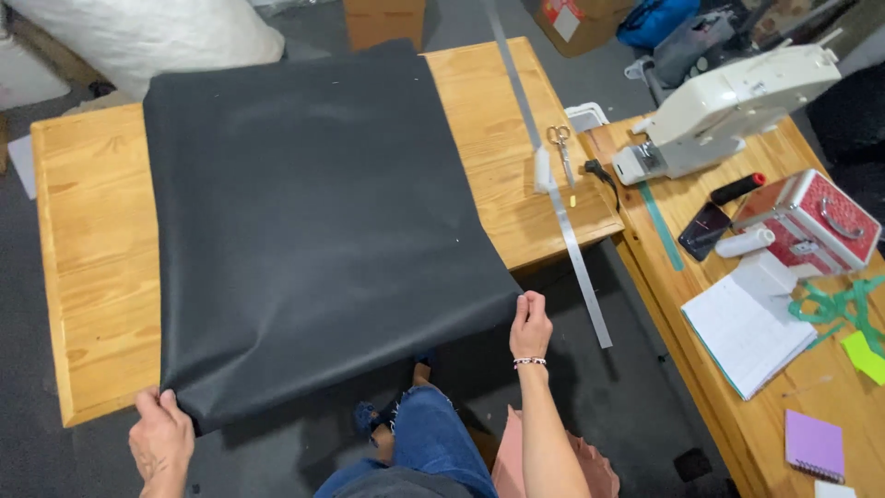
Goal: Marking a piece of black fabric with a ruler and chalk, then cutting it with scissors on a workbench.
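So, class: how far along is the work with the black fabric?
Done: the black fabric lies spread over the wooden table. In hand: the left hand and right hand grip its near corners. Left: the scissors and metal ruler lie untouched.

The left hand [161, 435] is low on the left side, near the bottom edge of the view. Its back faces up. The fingers [167, 399] are curled over and pinched shut, with the knuckles pointing up and away from the body. Only a short bit of the left wrist shows.

The right hand [530, 325] is farther up and well apart from the left one. It is closed too, with the thumb pressed against the bent fingers. The right forearm is bare and runs straight down to the bottom edge. A thin bead bracelet [529, 362] sits around the right wrist.
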